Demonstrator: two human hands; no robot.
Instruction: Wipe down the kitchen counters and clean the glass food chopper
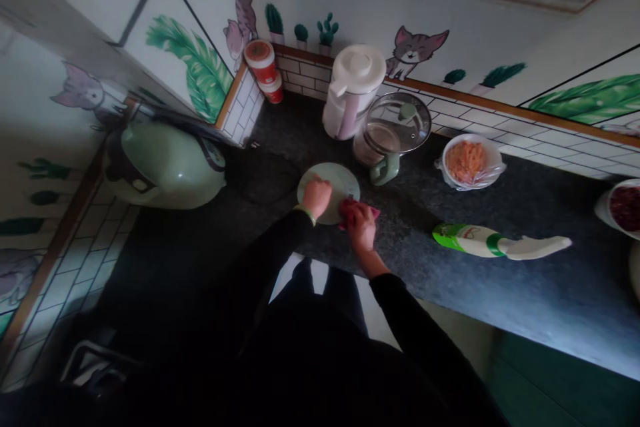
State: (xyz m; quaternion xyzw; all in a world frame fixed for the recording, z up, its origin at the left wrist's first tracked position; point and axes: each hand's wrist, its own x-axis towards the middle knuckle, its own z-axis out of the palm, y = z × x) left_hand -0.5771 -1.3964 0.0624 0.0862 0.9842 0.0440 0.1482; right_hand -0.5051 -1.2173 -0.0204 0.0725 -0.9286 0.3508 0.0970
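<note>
A round, pale green disc (336,179), looking like an appliance base, lies on the dark counter in front of me. My left hand (317,197) is closed in a fist over its left part; whatever the fingers grip, if anything, is hidden. On the disc's right edge, my right hand (361,225) presses a bunched red cloth (371,212), fingers wrapped round it. Small dark markings show on the disc just above the cloth. Behind it stands a glass pot (365,150) with a green handle, its glass lid (387,121) resting tilted on top.
A white jug with a pink handle (354,90) stands behind the pot. Rightward are a bowl of orange shreds (467,160), a spray bottle (470,240) lying on its side and a bowl (623,207). A green rounded appliance (173,163) and stacked red tubs (261,63) stand left.
</note>
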